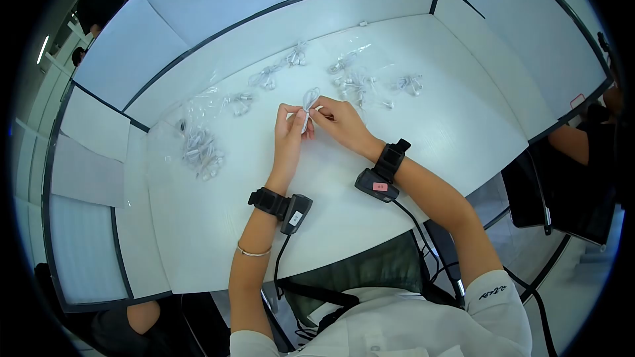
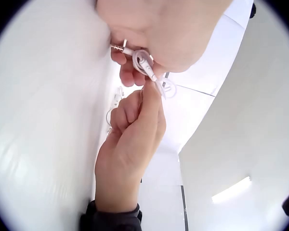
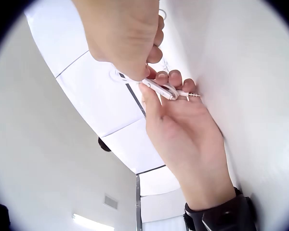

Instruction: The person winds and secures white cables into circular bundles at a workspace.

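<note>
A coiled white earphone cable (image 1: 310, 98) is held upright between both hands above the white table. Its loops and metal plug show beside the fingers of my left hand (image 1: 288, 135), which grips the lower part of the coil. My right hand (image 1: 338, 125) pinches the coil between thumb and forefinger from the right. In the left wrist view the cable (image 2: 147, 67) lies between my left hand (image 2: 159, 31) and my right hand (image 2: 130, 144). The right wrist view shows the cable (image 3: 160, 90) against the fingers of my left hand (image 3: 190, 130), below my right hand (image 3: 123, 38).
More bundled white cables lie at the left (image 1: 202, 152), at the back left (image 1: 264, 78) and at the back right (image 1: 357, 86), some with clear plastic. Low white partitions (image 1: 317, 10) edge the table. Other people are partly visible beyond both sides.
</note>
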Tool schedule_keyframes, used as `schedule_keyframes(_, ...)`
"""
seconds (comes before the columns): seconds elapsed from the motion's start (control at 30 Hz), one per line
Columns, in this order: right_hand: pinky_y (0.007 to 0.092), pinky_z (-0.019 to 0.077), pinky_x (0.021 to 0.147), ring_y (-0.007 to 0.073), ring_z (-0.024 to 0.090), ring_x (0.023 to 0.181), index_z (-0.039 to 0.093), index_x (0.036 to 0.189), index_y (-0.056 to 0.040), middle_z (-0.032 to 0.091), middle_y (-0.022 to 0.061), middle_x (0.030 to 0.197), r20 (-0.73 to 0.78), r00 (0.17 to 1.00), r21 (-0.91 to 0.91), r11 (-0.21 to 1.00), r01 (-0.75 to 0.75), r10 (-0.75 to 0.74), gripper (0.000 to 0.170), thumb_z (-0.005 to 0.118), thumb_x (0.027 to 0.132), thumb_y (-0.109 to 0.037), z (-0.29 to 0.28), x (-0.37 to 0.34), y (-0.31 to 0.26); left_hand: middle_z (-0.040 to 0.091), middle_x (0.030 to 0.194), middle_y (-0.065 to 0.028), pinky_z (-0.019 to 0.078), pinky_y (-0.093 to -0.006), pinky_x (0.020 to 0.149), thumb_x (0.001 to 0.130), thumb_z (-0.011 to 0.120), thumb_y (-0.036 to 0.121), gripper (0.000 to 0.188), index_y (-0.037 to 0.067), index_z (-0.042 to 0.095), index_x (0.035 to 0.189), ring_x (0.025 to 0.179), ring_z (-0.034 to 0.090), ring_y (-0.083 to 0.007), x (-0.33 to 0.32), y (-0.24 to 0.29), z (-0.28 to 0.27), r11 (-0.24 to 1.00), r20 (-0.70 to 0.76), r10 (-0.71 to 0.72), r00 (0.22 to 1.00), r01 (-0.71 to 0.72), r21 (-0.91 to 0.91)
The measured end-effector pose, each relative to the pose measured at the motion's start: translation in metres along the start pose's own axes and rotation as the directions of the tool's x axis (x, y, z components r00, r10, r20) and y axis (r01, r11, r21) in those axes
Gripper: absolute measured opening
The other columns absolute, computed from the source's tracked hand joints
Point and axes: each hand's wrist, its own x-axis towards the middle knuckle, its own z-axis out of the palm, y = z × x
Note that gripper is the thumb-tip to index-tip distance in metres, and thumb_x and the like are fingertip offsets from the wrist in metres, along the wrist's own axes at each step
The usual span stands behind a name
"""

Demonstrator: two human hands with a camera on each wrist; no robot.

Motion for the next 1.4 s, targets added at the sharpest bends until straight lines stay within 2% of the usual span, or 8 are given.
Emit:
schedule_keyframes(0.13,0.0271,0.0344,0.047,0.0128,0.045,0.047,0.055,0.089,-0.0008,0.057,0.0093,0.057,-0.068,0.994,0.026,0.996,0.084,-0.082,0.017,0.054,0.088,-0.018,0.006,0.001,0.007,0.054,0.074,-0.0022,0.0383,-0.0242,0.059,0.095,0.046,0.02,0.021,0.002,0.052,0.087,0.064,0.046,-0.0065,0.004,0.001,0.0,0.93,-0.012,0.271,0.962,-0.259,0.263)
schedule_keyframes(0.37,0.0292,0.0335,0.046,0.0164,0.045,0.044,0.054,0.086,-0.0019,0.057,0.0089,0.055,-0.047,0.999,-0.083,0.997,0.009,-0.012,0.018,0.055,0.087,-0.02,0.005,-0.002,-0.002,0.047,0.065,0.0011,0.034,-0.0215,0.05,0.095,0.045,0.021,0.023,0.002,0.053,0.087,0.056,0.04,-0.0043,0.003,-0.003,-0.002,0.933,-0.032,0.192,0.981,-0.172,0.316)
schedule_keyframes(0.43,0.0297,0.034,0.046,0.017,0.046,0.045,0.055,0.086,-0.0021,0.057,0.0097,0.056,-0.081,0.995,-0.055,0.997,0.052,-0.057,0.019,0.056,0.087,-0.021,0.008,0.0,0.0,0.049,0.073,0.0017,0.0345,-0.0197,0.058,0.096,0.043,0.02,0.02,0.003,0.053,0.091,0.068,0.042,-0.0039,0.001,-0.002,-0.002,0.939,-0.023,0.153,0.988,-0.138,0.316)
schedule_keyframes(0.53,0.0302,0.0345,0.046,0.0178,0.047,0.045,0.056,0.086,-0.0025,0.057,0.0102,0.056,-0.034,0.999,-0.108,0.994,-0.008,0.005,0.02,0.056,0.087,-0.022,0.004,-0.002,-0.008,0.047,0.071,0.002,0.0343,-0.0204,0.059,0.096,0.042,0.021,0.02,0.004,0.052,0.093,0.066,0.041,-0.0045,0.007,-0.011,-0.003,0.956,-0.03,0.2,0.979,-0.188,0.226)
schedule_keyframes(0.83,0.028,0.0313,0.046,0.0123,0.041,0.045,0.051,0.086,-0.0014,0.051,0.0063,0.052,-0.059,0.996,-0.054,0.996,-0.067,0.064,0.019,0.057,0.087,-0.02,0.007,-0.001,-0.005,0.039,0.066,0.0032,0.0311,-0.0215,0.055,0.097,0.04,0.02,0.022,0.003,0.053,0.095,0.058,0.033,-0.0052,0.008,-0.015,-0.005,0.989,-0.091,0.002,0.996,-0.016,-0.144)
schedule_keyframes(0.87,0.0307,0.0389,0.049,0.0205,0.055,0.051,0.052,0.085,-0.0029,0.058,0.0087,0.057,-0.037,0.996,-0.036,0.996,-0.079,0.077,0.02,0.057,0.085,-0.022,0.007,0.0,-0.002,0.039,0.066,0.0028,0.0308,-0.0217,0.054,0.097,0.04,0.019,0.022,0.0,0.051,0.098,0.057,0.032,-0.0054,0.008,-0.014,-0.005,0.983,-0.09,-0.032,0.995,0.015,-0.184)
schedule_keyframes(0.97,0.0313,0.0375,0.048,0.019,0.054,0.05,0.052,0.084,-0.0024,0.058,0.0094,0.058,-0.061,0.997,0.063,0.997,-0.04,0.044,0.019,0.058,0.085,-0.02,0.01,0.0,0.002,0.038,0.066,0.0024,0.0304,-0.0211,0.054,0.096,0.04,0.018,0.021,0.0,0.049,0.101,0.056,0.032,-0.0057,0.005,-0.008,0.002,0.947,-0.177,-0.137,0.975,0.077,-0.311)
schedule_keyframes(1.4,0.0256,0.0372,0.052,0.0097,0.049,0.054,0.054,0.085,-0.0015,0.057,0.0057,0.061,-0.02,0.999,0.191,0.981,-0.039,0.044,0.016,0.06,0.085,-0.017,0.007,0.003,0.007,0.038,0.065,0.0033,0.0277,-0.0201,0.047,0.096,0.04,0.016,0.014,0.006,0.045,0.087,0.051,0.031,-0.0043,0.007,-0.01,-0.009,0.841,0.098,-0.16,0.982,0.187,-0.508)
